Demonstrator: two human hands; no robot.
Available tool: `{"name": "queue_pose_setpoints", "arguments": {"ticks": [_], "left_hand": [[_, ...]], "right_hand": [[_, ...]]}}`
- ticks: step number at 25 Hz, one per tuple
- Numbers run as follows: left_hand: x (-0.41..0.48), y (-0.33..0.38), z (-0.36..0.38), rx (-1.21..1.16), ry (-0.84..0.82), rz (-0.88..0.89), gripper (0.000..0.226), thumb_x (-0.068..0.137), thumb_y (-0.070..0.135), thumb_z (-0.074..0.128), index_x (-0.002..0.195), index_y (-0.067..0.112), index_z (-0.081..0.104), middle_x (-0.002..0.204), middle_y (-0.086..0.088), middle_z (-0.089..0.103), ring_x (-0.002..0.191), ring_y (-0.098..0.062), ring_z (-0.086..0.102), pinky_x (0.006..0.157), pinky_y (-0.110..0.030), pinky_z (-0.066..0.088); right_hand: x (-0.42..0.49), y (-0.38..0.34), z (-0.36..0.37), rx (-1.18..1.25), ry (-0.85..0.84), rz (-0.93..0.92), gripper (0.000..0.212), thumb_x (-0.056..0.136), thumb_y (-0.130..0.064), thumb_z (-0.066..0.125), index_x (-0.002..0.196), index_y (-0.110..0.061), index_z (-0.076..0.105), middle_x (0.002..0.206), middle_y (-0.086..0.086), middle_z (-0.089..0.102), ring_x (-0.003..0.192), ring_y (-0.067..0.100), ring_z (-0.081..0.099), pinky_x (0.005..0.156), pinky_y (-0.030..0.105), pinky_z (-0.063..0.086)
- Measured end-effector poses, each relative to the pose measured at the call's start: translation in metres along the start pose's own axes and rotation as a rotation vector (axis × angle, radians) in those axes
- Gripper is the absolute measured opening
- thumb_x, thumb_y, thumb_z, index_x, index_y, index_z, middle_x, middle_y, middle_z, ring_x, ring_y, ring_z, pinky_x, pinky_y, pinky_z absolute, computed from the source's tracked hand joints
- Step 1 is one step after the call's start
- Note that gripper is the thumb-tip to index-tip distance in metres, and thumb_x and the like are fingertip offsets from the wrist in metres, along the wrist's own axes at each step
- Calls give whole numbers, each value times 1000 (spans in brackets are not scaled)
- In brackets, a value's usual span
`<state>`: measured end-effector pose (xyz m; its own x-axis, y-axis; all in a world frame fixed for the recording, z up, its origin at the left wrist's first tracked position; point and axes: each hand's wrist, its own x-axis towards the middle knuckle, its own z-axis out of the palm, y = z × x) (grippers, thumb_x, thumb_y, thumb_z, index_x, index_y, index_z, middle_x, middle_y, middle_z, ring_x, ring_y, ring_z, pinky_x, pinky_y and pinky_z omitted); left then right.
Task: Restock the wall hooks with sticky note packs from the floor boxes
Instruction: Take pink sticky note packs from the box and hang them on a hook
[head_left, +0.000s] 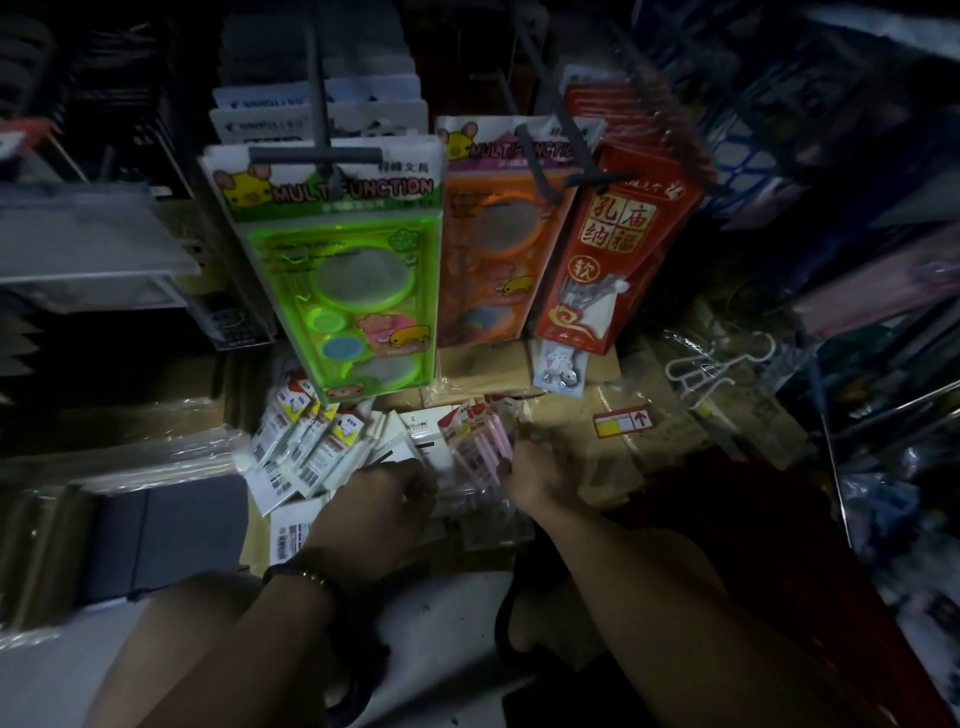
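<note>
Dim shop aisle, brown cardboard floor boxes (571, 431) under a grey wall hook (317, 155). White barcode-backed sticky note packs (291, 447) lie fanned in the box at left, below hanging green plastic stencil packs (337, 270). Left hand (374, 504): fingers curled down onto flat white packs (426, 452), grip unclear. Pink clear-wrapped packs (483, 452) lie between the hands. Right hand (540, 478) touches them, fingers blurred; cannot tell its hold.

Found a cardboard box (258, 545) on the pale floor (457, 623). Saw plastic-wrapped cartons (130, 431) just left of that box, and a taped carton (660, 457) with a red arrow label (622, 420) to its right.
</note>
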<state>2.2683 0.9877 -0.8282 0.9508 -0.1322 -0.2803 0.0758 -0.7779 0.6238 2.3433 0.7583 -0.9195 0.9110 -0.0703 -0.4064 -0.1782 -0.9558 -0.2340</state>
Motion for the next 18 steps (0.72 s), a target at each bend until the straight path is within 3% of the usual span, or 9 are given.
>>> {"name": "queue_pose_setpoints", "arguments": {"ticks": [2,5,9,14,18], "left_hand": [[-2,1,1,14,-12,6,23,87,47,49,97,36,68,92,9,76,83,-18,73,77,-40,59],[-4,1,2,38,-22,14,27,87,46,49,98,34,71,97,8,78,89,-19,73,80,-40,59],[1,-3,2,7,-12,1,20,88,46,53,97,38,69,96,11,77,86,-16,72,79,-36,59],[0,-4,7,4,-20,37,15,93,41,58,100,37,70,97,10,77,87,-16,73,79,-38,59],[0,-7,10,7,-18,51,19,89,43,56,100,37,69,96,10,76,87,-17,73,78,-41,60]], "right_hand": [[-1,-1,2,12,-10,8,36,104,-45,60,125,-17,69,115,9,72,99,25,71,81,37,61],[3,1,6,18,-13,-4,37,100,-49,66,120,-19,71,112,7,72,97,23,69,76,33,56],[12,1,7,29,-56,-4,29,103,-34,66,126,-18,68,118,7,70,100,23,66,75,31,48],[16,4,3,11,-33,55,21,102,-25,67,121,-17,65,107,5,69,93,20,69,68,27,54],[16,0,17,-174,104,34,44,100,-27,68,135,-13,44,116,14,71,100,29,73,78,40,62]]}}
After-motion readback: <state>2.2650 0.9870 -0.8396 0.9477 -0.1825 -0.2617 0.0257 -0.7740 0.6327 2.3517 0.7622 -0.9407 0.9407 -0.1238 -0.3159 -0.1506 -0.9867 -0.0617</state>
